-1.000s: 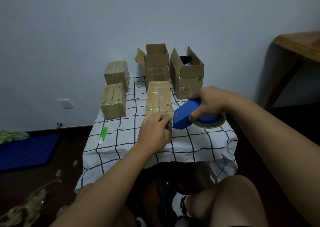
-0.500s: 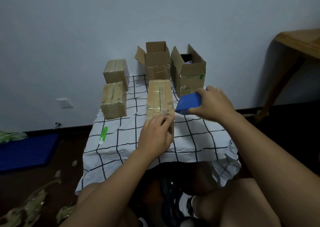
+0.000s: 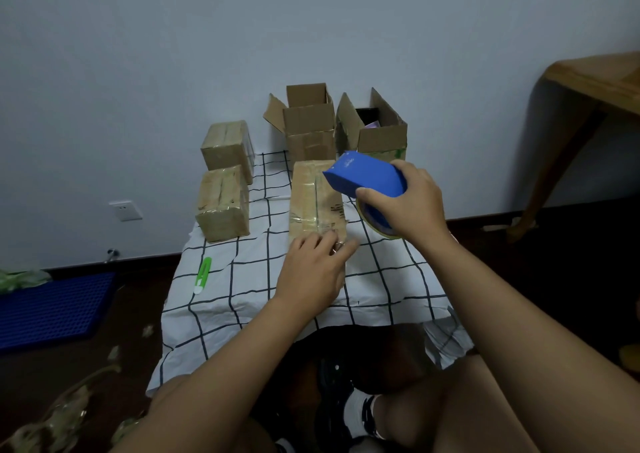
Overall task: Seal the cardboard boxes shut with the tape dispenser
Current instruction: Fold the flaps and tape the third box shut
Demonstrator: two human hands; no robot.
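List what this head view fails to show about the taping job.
- Near end of the middle box: covered by the left hand, so the tape's finish there is unseen.
- Tape roll: mostly behind the right hand gripping the blue dispenser; its cutting edge is hidden.
- Contents of the open box: dark, walls block them.

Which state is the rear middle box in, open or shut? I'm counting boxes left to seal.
Open. The rear middle box stands with its top flaps raised and spread, none folded over. Its contents cannot be seen.

blue tape dispenser (image 3: 367, 175), brown boxes (image 3: 223, 203), black-checked white cloth (image 3: 249, 279)
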